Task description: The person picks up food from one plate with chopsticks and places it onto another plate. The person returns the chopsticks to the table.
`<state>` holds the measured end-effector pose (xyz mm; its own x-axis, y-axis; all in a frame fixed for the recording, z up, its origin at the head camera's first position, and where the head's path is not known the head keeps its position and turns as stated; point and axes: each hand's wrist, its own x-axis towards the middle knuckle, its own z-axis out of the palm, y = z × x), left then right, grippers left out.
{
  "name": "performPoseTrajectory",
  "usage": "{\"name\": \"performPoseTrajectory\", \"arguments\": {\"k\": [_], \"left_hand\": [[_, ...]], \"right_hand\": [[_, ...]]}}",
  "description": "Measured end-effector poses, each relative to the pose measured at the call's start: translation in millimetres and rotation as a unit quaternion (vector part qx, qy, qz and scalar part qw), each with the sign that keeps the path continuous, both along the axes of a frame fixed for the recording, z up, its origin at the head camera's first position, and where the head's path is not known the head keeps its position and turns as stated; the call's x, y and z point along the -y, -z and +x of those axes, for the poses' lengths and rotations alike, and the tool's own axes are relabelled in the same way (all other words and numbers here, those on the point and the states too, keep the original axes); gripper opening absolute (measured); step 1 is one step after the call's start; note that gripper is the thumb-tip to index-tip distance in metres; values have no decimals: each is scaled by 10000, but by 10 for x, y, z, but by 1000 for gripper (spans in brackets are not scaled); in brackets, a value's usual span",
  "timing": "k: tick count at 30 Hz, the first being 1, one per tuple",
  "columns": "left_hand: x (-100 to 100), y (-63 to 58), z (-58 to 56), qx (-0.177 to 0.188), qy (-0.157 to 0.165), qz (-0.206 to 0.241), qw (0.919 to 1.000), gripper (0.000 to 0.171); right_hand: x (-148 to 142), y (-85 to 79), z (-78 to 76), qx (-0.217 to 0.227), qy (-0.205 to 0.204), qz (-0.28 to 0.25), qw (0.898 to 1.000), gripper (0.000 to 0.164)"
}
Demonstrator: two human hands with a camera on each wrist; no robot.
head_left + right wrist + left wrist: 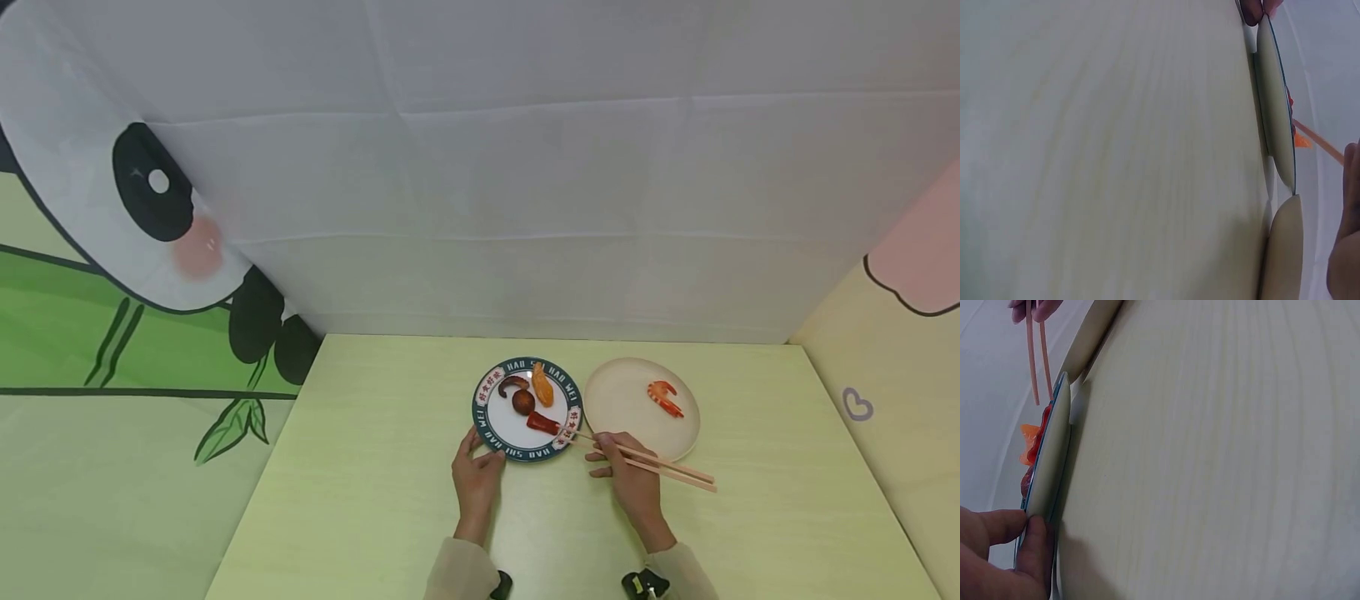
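A white plate with a dark green lettered rim (517, 451) stands in front of me. My left hand (478, 482) holds its near left edge, thumb and fingers pinching the rim (1054, 447). In my right hand (628, 479) is a pair of wooden chopsticks (678, 472), their tips over the plate's right side by a red, flared piece of food (542, 423). Whether they touch it I cannot tell. Beside it lie a round brown piece (523, 402), a dark curved piece (513, 384) and an orange piece (543, 387).
A cream plate (618, 392) sits just right of the lettered plate, partly behind my right hand. On it lies a shrimp (664, 398). The pale wooden table (360, 467) meets a white cloth backdrop (525, 283) at the far edge.
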<state>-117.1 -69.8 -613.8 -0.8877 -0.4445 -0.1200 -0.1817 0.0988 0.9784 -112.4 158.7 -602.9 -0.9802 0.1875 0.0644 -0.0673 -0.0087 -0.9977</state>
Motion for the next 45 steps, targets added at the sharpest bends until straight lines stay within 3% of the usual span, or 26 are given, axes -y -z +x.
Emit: {"name": "performPoseTrajectory", "arguments": {"k": [39, 45], "left_hand": [[-2, 61, -24, 225, -40, -67, 9997, 67], [-3, 61, -25, 227, -44, -102, 9997, 66]], "right_hand": [[-10, 109, -125, 143, -383, 392, 9984, 19], [-33, 96, -137, 9, -494, 469, 9977, 21]]}}
